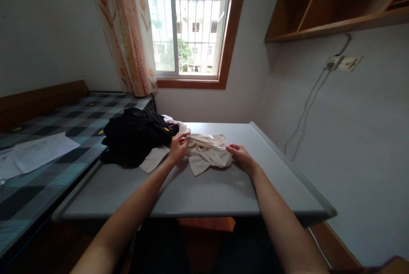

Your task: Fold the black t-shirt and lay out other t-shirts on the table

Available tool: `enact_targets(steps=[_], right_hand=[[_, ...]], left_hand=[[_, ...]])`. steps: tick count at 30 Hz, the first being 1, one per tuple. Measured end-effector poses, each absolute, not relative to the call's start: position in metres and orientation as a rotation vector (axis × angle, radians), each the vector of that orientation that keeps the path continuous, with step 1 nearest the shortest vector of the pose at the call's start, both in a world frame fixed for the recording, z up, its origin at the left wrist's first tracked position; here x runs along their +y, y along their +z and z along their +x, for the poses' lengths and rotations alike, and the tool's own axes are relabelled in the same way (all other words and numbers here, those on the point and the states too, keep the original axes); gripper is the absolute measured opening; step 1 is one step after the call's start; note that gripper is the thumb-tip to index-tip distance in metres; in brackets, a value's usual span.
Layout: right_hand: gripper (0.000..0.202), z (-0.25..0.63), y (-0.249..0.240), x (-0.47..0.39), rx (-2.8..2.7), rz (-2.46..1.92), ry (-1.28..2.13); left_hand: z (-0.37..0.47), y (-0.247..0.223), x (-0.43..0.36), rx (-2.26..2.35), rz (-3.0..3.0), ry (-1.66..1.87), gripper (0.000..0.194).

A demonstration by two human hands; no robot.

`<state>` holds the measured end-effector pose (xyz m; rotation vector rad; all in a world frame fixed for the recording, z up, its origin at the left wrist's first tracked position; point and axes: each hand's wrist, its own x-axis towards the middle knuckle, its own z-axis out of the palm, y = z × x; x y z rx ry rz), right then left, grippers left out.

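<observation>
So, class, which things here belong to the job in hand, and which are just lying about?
Likely the job:
- crumpled cream cloth, between left hand and right hand
- grey table under it

Apparently lying about:
- papers on the checked bed
- dark clothing heap on the table; its role is unclear

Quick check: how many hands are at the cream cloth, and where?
2. The left hand is at the left side of the cream cloth, the right hand at its right edge. No other hands show.
</observation>
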<state>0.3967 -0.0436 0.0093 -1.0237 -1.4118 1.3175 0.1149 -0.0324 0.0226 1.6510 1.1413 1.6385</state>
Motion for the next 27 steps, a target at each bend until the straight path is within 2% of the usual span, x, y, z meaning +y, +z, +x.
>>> enact_targets(steps=[3, 7, 12, 18, 23, 27], right_hand=[[0.039, 0.394, 0.010, -0.046, -1.413, -1.012, 1.406], [0.025, 0.397, 0.005, -0.032, -1.380, -1.171, 0.989], [0.030, 0.402, -0.006, -0.019, -1.583, -1.298, 0.723], [0.024, 0.403, -0.005, -0.025, -1.650, -1.199, 0.789], [0.028, 0.405, -0.001, -0.025, -1.393, -1.028, 0.975], [0.032, 0.404, 0.002, -0.024, -1.282, -0.978, 0.995]], left_hand=[[0.110, 0.025, -0.031, 1.147, 1.570, 1.685, 0.022], [0.109, 0.025, -0.031, 1.190, 1.574, 1.685, 0.022], [0.110, 0.024, -0.030, 1.196, 1.628, 1.627, 0.025], [0.102, 0.030, -0.032, 1.206, 1.708, 1.450, 0.026], [0.092, 0.038, -0.036, 1.164, 1.858, 1.262, 0.041], [0.090, 0.039, -0.034, 1.176, 1.957, 1.290, 0.027]])
